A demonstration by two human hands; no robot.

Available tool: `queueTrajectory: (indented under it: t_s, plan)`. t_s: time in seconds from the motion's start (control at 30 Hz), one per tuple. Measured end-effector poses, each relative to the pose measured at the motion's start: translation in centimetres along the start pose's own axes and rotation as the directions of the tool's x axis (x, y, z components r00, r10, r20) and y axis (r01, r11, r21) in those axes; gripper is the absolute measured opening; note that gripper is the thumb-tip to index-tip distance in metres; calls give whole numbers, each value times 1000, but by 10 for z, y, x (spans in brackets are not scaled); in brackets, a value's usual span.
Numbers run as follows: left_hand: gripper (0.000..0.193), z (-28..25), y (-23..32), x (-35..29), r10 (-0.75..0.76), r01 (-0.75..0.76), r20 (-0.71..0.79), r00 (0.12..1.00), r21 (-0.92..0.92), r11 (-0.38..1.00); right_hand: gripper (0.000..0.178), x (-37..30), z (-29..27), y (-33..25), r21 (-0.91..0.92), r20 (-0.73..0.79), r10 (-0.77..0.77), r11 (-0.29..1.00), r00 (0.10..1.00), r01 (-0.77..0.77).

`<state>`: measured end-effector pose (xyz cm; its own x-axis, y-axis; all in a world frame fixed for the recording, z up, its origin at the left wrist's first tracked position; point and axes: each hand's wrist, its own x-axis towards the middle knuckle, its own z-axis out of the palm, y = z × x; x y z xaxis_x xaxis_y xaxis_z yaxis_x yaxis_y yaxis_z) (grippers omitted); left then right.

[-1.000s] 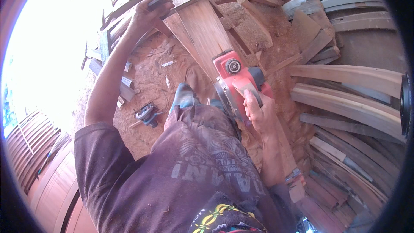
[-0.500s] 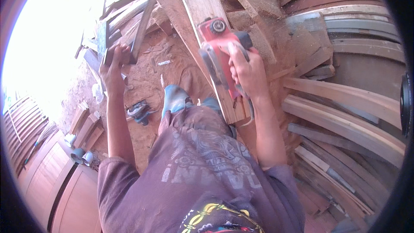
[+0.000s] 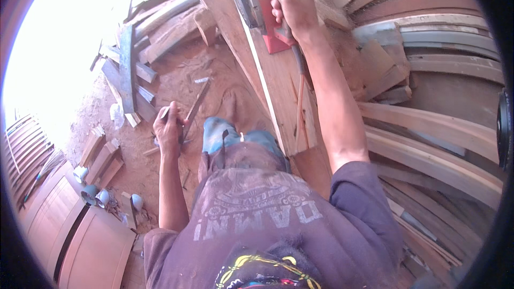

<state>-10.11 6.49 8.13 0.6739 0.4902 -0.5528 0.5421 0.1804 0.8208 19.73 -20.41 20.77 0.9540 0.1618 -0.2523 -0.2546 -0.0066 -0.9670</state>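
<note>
- Right grip (image 3: 294, 10): closed, fingers wrapped round the handle of the red electric planer (image 3: 261, 5), thumb along its top; the planer's front end leaves my view.
- Key relation: the plank (image 3: 284, 80) lies beneath and behind this grip. Its long axis runs from my body forward and slightly left, past the planer; the tool is roughly in line with it. Whether the sole touches the wood I cannot tell.
- Nearer hand: the right, directly over the plank. Left grip (image 3: 170, 128), well to the left and nearer my body, is closed on a square, its dark blade (image 3: 198, 101) slanting forward and right above the floor (image 3: 209, 64), clear of the plank.
- Surroundings: the cord (image 3: 301, 91) trails back from the right grip over the plank; long boards (image 3: 428, 123) lie to its right and behind, and offcuts (image 3: 128, 69) lie ahead and left of the left grip.
- Change from half a second ago: the right grip has carried the planer farther forward, baring more of the plank's near end; the left grip has come back toward my body, its blade lower, away from the offcuts.
</note>
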Motion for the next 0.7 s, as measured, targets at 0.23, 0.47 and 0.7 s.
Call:
queueTrajectory:
  t_s: [0.23,0.47,0.7]
  plan:
    - [45,99,-36,-41,-197,-1,571,797,328,945,73,-206,-97,33,-174,-139,-18,985,990,-6]
    - [87,177,-62,-102,-286,-40,617,733,459,888,70,-443,-184,82,-283,-387,177,911,905,-299]
    - [83,185,-88,-104,-311,190,620,720,255,948,56,-563,-206,136,108,-558,492,841,668,-530]
